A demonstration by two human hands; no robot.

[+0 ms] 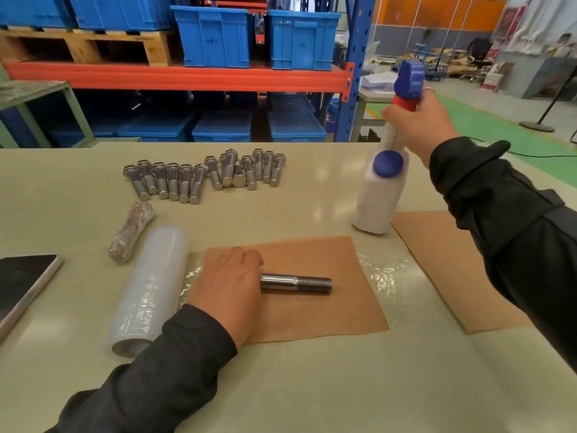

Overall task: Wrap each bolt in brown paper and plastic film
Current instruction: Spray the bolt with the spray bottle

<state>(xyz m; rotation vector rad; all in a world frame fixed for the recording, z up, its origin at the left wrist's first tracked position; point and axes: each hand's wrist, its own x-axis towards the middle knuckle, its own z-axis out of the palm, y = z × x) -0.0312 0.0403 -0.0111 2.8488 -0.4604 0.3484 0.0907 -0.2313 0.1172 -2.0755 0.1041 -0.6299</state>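
Bolt [296,283] lies on brown paper [312,307] over plastic film [384,276]; our left hand [228,285] clamps its head, likely steadying it. Right hand [418,126] grips spray bottle [382,185], set aside.

A warehouse or factory floor is showing here: blue plastic crates [215,37] are sitting on orange-and-blue pallet racking [175,77], a wooden pallet [90,46] is resting beside them, and green-painted floor [487,126] is stretching away behind the surface [312,385].
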